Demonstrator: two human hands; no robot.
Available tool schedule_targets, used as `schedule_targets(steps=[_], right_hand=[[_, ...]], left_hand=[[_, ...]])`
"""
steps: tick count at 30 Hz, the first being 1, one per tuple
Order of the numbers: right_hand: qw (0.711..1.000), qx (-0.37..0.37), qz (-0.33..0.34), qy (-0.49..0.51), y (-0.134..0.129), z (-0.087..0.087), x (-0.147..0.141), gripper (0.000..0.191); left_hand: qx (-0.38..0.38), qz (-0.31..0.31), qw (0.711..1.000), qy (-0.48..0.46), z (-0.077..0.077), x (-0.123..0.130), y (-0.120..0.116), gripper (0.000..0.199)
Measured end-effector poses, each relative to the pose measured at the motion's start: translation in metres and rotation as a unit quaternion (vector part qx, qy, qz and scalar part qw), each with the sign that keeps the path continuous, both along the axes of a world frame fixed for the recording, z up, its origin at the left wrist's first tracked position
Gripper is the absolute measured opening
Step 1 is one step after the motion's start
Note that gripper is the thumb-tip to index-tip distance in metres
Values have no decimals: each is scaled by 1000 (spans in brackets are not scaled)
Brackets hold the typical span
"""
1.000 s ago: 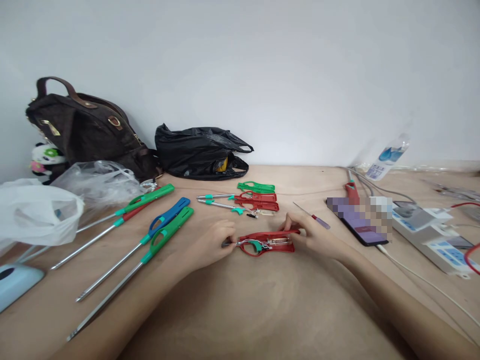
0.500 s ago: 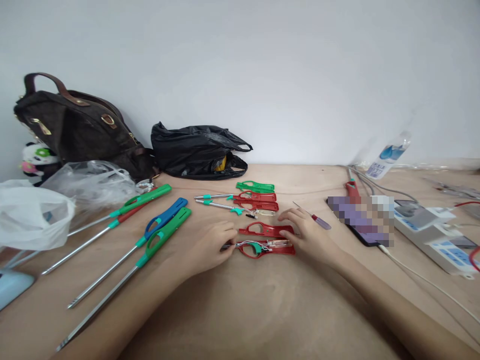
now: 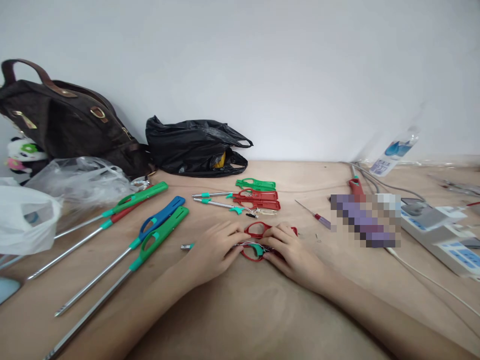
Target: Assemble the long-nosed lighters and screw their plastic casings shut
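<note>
An opened long-neck lighter lies in front of me. Its lower red half-shell (image 3: pixel 252 256) holds a green trigger (image 3: pixel 258 249) and thin wires. My left hand (image 3: pixel 213 250) is closed over the front end, and the metal barrel tip (image 3: pixel 185 247) sticks out past it. Bent over the rear of the shell is my right hand (image 3: pixel 292 252), its thumb and fingers pinching around the wires; the exact grip is partly hidden. The other red half-shell (image 3: pixel 255 230) lies just behind, partly covered by the right hand.
Behind are a green half-shell (image 3: pixel 258 184) and another opened red lighter (image 3: pixel 258 204). A screwdriver (image 3: pixel 322 220) lies to the right, near a pixelated phone (image 3: pixel 363 220) and a power strip (image 3: pixel 450 250). Whole lighters (image 3: pixel 161 240) and a white plastic bag (image 3: pixel 26 220) are at left.
My right hand has moved left and forward over the lighter's rear, its fingers now closed on it. My left hand has slid slightly closer. The view has shifted a little.
</note>
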State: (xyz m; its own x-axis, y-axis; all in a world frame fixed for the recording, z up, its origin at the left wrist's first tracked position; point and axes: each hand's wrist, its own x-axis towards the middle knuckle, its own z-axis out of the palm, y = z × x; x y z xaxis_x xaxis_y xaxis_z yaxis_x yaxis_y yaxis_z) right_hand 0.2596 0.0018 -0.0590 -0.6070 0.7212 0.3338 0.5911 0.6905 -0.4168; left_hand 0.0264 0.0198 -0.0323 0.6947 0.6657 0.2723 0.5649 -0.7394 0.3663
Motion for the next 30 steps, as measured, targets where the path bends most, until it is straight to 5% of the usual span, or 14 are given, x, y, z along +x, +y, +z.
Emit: schedule_targets(steps=[8, 30], right_hand=[[1000, 2, -11, 10, -3, -4, -1, 18], [999, -1, -6, 37, -2, -5, 0, 12]], left_hand=[[-25, 17, 998, -54, -15, 5, 1, 21], [-47, 24, 996, -77, -17, 4, 5, 17]])
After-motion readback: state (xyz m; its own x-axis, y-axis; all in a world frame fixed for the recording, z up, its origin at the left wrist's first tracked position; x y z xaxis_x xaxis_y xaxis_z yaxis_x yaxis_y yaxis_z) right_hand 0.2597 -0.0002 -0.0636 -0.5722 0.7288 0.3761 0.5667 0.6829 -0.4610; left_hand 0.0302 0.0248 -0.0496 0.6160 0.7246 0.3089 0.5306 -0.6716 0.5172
